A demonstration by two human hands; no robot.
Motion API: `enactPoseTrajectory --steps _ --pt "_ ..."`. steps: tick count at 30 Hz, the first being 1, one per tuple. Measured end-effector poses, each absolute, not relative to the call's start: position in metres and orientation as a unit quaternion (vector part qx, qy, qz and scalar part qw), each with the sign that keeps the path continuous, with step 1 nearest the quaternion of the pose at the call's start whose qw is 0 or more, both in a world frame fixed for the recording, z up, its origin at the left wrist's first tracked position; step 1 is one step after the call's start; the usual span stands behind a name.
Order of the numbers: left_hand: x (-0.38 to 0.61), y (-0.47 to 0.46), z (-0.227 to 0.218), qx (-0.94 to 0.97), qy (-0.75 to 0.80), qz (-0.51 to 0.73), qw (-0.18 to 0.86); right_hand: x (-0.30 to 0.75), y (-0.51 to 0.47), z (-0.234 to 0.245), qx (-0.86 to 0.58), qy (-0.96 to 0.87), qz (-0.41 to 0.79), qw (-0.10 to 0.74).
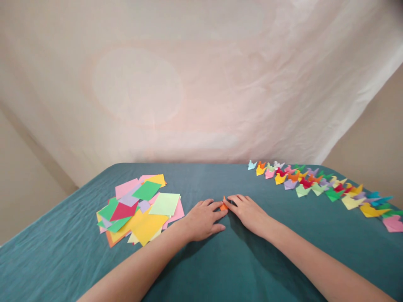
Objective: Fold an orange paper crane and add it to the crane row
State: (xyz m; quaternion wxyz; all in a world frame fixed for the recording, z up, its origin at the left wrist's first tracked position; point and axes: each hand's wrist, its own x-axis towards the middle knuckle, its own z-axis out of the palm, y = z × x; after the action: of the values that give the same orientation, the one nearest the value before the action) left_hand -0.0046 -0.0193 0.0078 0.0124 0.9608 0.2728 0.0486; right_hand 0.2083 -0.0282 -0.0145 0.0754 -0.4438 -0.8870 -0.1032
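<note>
Bare forearms (141,262) cross the worktop (204,180) to the small orange paper (223,207) between my left hand (203,220) and right hand (250,212). With the left loosely spread, the right gathered closer, both hands touch it; whether they pinch it, I cannot tell.

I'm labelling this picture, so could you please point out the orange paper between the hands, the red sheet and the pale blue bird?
Orange paper (223,207): head view, its visible middle.
Red sheet (124,211): head view, middle of its upper face.
Pale blue bird (251,166): head view, on its body.
</note>
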Motion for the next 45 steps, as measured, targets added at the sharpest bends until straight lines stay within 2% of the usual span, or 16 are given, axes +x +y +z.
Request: enactPoseTrajectory --steps 13,26,38,45 --pt "-0.003 -0.021 0.008 0.961 0.272 0.049 0.01 0.209 -0.044 -0.009 -0.474 -0.873 -0.109 0.038" --pt "-0.006 -0.015 0.013 0.963 0.264 0.045 0.031 0.197 -0.039 -0.006 -0.428 -0.893 -0.113 0.082" --pt "-0.006 -0.014 0.013 0.962 0.271 0.037 0.015 0.203 -0.036 -0.015 -0.421 -0.898 -0.049 0.114" --pt "-0.015 -0.007 0.019 0.951 0.303 0.031 0.062 0.206 -0.033 -0.017 -0.412 -0.902 -0.032 0.125"
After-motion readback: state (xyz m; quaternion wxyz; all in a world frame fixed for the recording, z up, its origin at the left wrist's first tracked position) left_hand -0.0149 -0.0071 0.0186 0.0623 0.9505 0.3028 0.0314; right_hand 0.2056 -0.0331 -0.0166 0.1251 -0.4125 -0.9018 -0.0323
